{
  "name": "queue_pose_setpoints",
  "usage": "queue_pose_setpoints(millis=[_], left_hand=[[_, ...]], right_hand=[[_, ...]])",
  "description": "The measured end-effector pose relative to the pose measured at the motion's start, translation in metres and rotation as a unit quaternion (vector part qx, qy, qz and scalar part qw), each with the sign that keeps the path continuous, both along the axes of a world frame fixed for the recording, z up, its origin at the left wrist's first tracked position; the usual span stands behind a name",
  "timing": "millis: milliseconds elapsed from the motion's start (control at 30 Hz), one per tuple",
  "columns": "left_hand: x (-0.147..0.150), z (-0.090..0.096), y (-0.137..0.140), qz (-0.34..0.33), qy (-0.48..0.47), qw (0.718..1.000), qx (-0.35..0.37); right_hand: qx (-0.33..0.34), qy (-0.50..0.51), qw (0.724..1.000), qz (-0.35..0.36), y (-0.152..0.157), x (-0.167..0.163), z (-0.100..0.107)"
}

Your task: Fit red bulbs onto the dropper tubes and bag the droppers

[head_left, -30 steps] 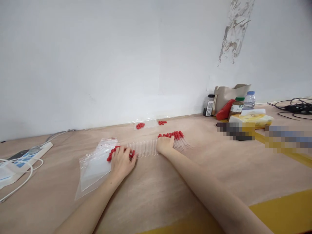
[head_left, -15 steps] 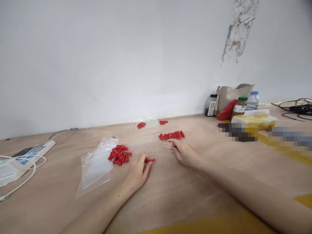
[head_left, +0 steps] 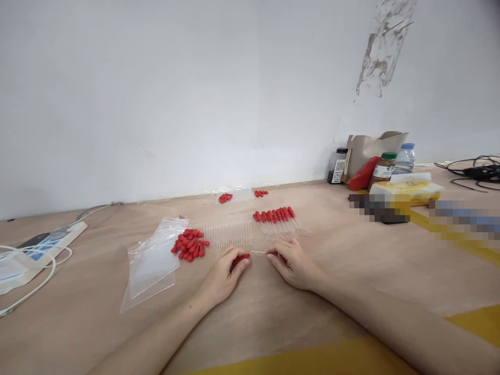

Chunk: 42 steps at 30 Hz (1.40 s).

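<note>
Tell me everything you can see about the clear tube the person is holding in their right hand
The clear tube is slim, straight and see-through, and looks like glass or plastic. It lies roughly level, pinched in the fingers of the right hand, which hide its other end. Its bare, visible end points left toward the red bulb in the left hand, with a narrow gap between them. Whether it touches the tabletop is unclear.
</note>
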<state>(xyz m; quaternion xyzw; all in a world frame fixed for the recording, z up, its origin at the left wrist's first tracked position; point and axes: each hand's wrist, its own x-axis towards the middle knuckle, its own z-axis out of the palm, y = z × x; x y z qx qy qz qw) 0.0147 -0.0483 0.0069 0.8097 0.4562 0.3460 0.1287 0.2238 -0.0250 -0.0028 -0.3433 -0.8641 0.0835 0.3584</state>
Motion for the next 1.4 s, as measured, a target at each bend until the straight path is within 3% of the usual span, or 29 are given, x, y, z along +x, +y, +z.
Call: queue_pose_setpoints(millis=[633,900,1233,1400], left_hand=[[-0.001,0.001,-0.002,-0.057,0.000,0.998,0.017],[-0.001,-0.003,-0.002,-0.105,0.040,0.993,0.031],[-0.001,-0.003,-0.002,-0.097,0.077,0.992,0.017],[0.000,-0.001,-0.003,-0.087,0.096,0.991,0.031]], right_hand=[[0.000,-0.030,0.998,0.048,0.005,0.003,0.000],[0.040,-0.056,0.997,0.046,0.012,0.006,-0.003],[0.091,-0.092,0.991,0.025,0.005,0.004,-0.001],[0.078,-0.094,0.992,0.018,0.000,-0.002,0.002]])
